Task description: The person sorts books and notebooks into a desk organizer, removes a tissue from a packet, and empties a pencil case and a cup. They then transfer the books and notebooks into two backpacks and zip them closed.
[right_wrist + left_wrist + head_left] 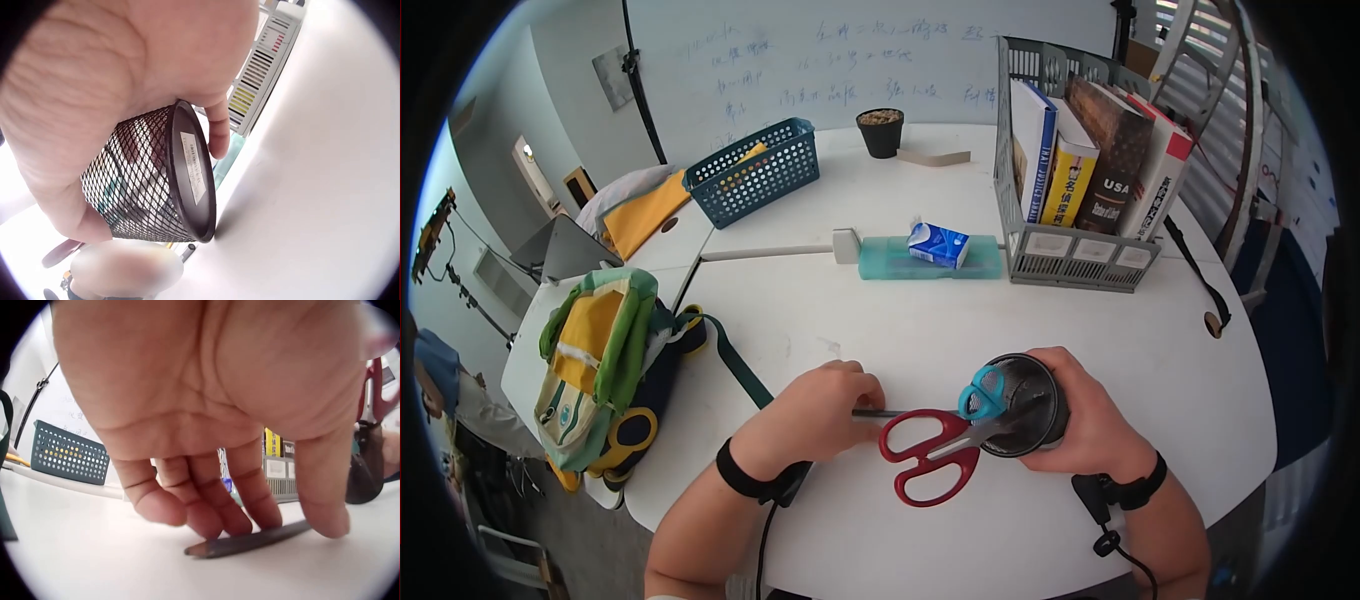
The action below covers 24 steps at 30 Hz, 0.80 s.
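Observation:
My right hand grips a black mesh pen cup, which is tilted with its mouth toward the left hand. Red-handled scissors and a teal-handled item stick out of the cup's mouth. In the left wrist view, my left hand pinches a dark pencil between thumb and fingertips, low over the white table. The pencil's tip points away from the cup; its other end is hidden behind the thumb.
A green and yellow backpack lies at the left. Farther back are a teal basket, a potted plant, a blue-and-white packet on a teal case, and a grey rack of books.

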### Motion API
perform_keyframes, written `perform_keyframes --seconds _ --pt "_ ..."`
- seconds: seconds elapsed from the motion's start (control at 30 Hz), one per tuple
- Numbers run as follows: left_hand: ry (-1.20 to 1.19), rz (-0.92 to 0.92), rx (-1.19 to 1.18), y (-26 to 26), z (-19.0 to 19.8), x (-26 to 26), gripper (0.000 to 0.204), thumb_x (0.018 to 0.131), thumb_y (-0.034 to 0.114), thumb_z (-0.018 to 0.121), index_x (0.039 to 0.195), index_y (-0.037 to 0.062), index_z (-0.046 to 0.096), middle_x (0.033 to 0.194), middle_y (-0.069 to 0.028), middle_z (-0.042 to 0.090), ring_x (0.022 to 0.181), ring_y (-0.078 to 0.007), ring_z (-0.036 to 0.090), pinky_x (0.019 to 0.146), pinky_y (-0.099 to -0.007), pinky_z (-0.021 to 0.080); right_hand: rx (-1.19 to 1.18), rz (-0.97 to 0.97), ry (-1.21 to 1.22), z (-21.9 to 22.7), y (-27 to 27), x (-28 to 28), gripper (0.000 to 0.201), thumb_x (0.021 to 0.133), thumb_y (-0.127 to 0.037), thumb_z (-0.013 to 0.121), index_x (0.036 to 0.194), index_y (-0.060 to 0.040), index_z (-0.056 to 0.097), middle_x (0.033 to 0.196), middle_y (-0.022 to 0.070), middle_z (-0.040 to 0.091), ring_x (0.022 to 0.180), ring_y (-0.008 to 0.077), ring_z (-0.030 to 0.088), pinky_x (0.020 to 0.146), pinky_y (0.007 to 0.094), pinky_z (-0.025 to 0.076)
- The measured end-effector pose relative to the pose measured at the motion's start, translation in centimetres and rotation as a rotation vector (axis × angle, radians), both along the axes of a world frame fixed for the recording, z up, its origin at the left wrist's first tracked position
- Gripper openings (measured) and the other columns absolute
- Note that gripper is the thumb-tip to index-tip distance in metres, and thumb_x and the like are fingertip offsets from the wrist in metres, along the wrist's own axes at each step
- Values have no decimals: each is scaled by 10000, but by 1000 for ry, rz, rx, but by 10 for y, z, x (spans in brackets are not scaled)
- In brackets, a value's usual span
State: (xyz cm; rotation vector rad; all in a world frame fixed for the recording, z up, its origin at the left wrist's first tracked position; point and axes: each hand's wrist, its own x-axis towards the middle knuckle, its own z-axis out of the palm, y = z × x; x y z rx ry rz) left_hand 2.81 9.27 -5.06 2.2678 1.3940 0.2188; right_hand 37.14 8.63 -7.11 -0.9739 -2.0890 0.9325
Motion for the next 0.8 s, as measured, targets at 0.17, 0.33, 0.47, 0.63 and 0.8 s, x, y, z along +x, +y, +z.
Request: perform_keyframes --seconds 0.17,0.33,0.47,0.63,0.8 --pt "61 -28 -78 1 -1 -2 216 865 150 842 998 -5 774 933 -142 757 866 -289 725 793 -388 572 -49 -10 11 -1 2 1 901 640 -140 919 1436 -80 502 1326 120 589 1233 300 646 1079 390 521" --pt "-115 121 -94 1 25 -23 177 899 122 816 1000 -10 754 820 -103 767 724 -197 718 676 -321 551 -68 -22 18 1 3 1 910 641 -148 924 1442 -84 497 1328 117 593 1240 293 648 1080 388 521" --pt "-519 244 -360 -4 42 -49 190 961 47 769 1139 3 716 857 -64 788 691 -64 635 619 -236 491 -94 -27 24 -2 4 2 929 644 -162 934 1453 -77 485 1329 114 596 1244 283 649 1086 383 522" --pt "-783 81 -509 -5 42 -57 208 999 26 748 1204 3 716 915 -73 803 700 -52 637 634 -223 498 -85 -24 25 -5 5 4 942 636 -168 945 1453 -74 484 1342 116 587 1249 282 647 1086 382 524" --pt "-808 7 -491 -13 46 -49 221 984 25 752 1202 -1 726 880 -53 789 744 -66 663 685 -238 514 -90 -27 36 -5 4 3 945 633 -166 946 1457 -76 492 1353 127 577 1252 292 641 1090 389 521"
